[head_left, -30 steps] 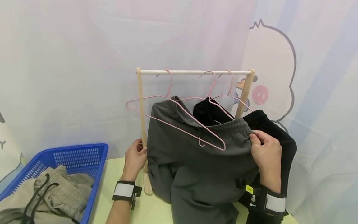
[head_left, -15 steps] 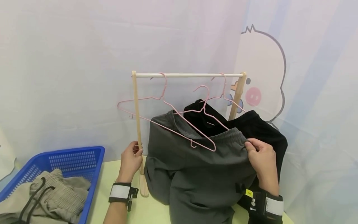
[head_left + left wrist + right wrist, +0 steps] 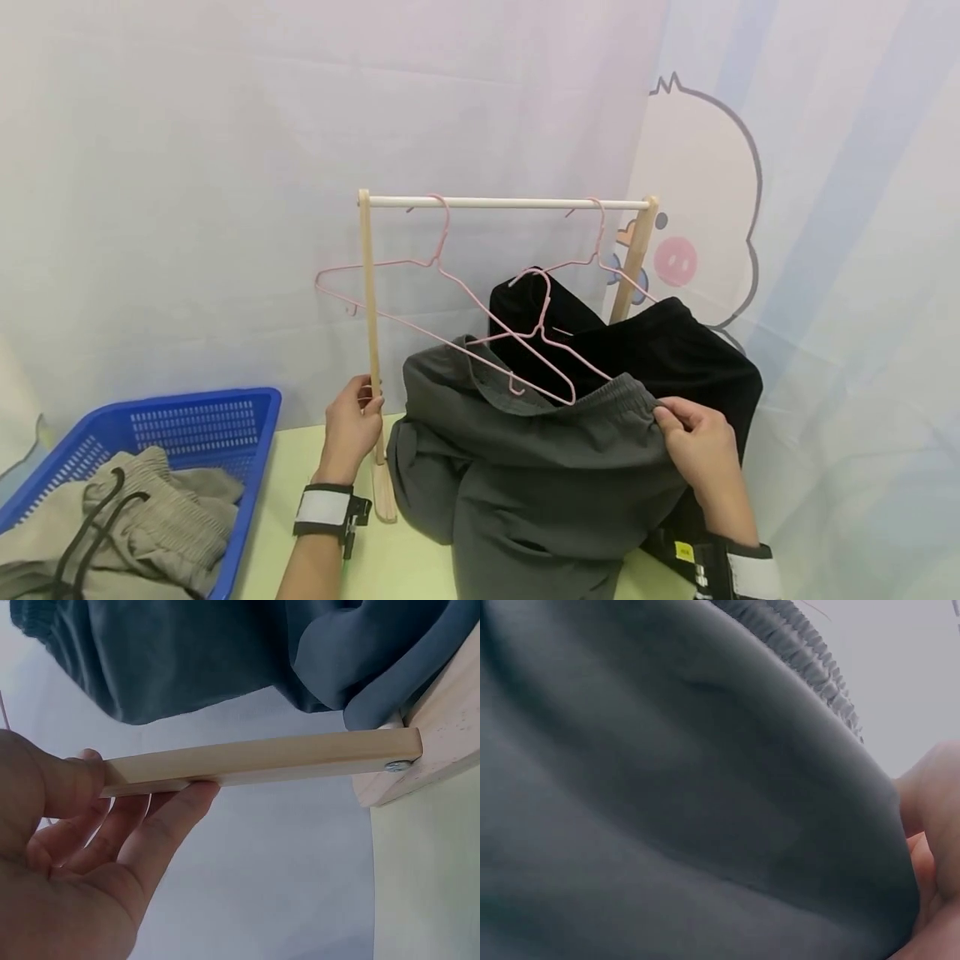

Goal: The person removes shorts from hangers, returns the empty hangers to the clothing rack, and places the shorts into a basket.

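My left hand [image 3: 352, 429] grips the left wooden post [image 3: 370, 317] of a small clothes rack. In the left wrist view the thumb lies on one side of the post [image 3: 262, 759] and the fingers on the other. With thumb and fingers, my right hand [image 3: 701, 442] pinches a pair of dark grey trousers [image 3: 555, 483] at the right end of the elastic waistband. A pink wire hanger [image 3: 545, 304] sits inside that waistband, its hook below the rack's white bar [image 3: 510, 202]. Grey cloth [image 3: 705, 795] fills most of the right wrist view.
A bare pink hanger [image 3: 444, 237] hangs at the bar's left, overlapping the grey trousers. Black trousers [image 3: 675, 358] hang behind, under another pink hanger [image 3: 601, 229] at the right. At left stands a blue basket [image 3: 266, 454] holding beige trousers [image 3: 142, 517] with black drawstrings.
The grey trousers' hanger has come off the bar, and hanger and waistband have moved down with my right hand. My left hand keeps its grip on the post.
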`<state>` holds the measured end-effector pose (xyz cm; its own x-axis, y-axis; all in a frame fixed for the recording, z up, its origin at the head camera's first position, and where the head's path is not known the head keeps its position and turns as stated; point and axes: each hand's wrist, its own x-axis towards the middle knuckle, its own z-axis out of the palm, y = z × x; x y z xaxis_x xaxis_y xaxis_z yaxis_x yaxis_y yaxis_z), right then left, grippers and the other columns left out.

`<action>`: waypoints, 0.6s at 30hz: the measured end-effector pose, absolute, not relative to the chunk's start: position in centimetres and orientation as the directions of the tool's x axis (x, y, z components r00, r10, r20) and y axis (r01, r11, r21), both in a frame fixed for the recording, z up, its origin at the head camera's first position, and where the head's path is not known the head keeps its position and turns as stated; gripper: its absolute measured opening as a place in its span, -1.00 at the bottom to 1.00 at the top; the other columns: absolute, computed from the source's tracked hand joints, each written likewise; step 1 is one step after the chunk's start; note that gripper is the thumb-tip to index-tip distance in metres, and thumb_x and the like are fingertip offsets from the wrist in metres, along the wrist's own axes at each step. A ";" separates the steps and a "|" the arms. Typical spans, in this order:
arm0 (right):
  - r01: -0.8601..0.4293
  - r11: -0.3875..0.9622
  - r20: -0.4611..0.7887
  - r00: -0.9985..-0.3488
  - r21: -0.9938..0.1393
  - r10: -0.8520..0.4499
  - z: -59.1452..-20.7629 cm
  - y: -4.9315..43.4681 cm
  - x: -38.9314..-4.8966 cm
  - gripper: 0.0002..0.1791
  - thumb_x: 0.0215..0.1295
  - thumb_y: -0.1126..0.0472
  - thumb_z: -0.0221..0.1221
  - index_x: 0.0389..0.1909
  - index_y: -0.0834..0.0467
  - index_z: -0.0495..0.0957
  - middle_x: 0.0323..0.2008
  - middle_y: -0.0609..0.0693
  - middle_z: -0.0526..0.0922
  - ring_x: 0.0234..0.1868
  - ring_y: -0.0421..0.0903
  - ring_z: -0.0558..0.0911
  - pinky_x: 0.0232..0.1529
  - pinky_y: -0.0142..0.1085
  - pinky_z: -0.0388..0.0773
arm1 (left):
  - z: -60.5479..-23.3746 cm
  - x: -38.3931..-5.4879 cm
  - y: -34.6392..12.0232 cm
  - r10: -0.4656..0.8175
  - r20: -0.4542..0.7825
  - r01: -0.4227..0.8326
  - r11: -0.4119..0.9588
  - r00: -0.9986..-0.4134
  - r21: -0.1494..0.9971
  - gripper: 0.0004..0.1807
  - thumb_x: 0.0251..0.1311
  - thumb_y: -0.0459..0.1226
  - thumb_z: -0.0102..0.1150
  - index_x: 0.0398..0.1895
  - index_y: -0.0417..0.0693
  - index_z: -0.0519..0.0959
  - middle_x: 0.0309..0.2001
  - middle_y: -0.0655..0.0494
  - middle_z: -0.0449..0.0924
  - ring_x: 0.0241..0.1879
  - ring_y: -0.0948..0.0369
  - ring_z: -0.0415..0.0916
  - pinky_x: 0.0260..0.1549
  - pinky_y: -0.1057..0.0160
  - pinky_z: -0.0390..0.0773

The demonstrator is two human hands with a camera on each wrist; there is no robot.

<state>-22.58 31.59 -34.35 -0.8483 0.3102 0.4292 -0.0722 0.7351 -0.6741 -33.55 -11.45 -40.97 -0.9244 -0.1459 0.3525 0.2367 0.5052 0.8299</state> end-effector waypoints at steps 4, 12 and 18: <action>-0.076 0.780 0.476 -0.827 -0.621 0.299 -36.3 32.5 -21.9 -0.81 0.48 0.19 0.21 -0.14 0.16 0.78 -0.09 0.17 0.77 -0.14 -0.01 0.62 -0.12 -0.15 0.49 | -40.9 -33.6 -11.4 -0.149 0.346 0.230 0.506 -0.926 0.832 -0.57 0.48 -0.41 0.09 0.36 -0.29 0.44 0.14 -0.33 0.59 0.17 -0.22 0.57 0.17 -0.22 0.54; 0.002 0.721 0.369 -0.858 -0.693 0.358 -38.9 35.1 -19.3 -0.77 0.50 0.18 0.21 -0.08 0.24 0.76 -0.12 0.13 0.78 -0.31 -0.54 0.47 -0.30 -0.55 0.42 | -41.1 -33.6 -11.4 -0.148 0.352 0.236 0.504 -0.924 0.831 -0.58 0.49 -0.40 0.08 0.37 -0.29 0.43 0.15 -0.34 0.59 0.18 -0.23 0.56 0.17 -0.22 0.54; 0.083 0.690 0.279 -0.875 -0.719 0.396 -39.8 37.5 -17.2 -0.65 0.51 0.10 0.22 0.02 0.32 0.71 -0.13 0.03 0.78 -0.27 -0.69 0.39 -0.30 -0.61 0.41 | -41.0 -33.5 -11.4 -0.144 0.364 0.246 0.510 -0.920 0.824 -0.59 0.51 -0.39 0.06 0.37 -0.28 0.44 0.16 -0.34 0.59 0.18 -0.23 0.56 0.17 -0.21 0.54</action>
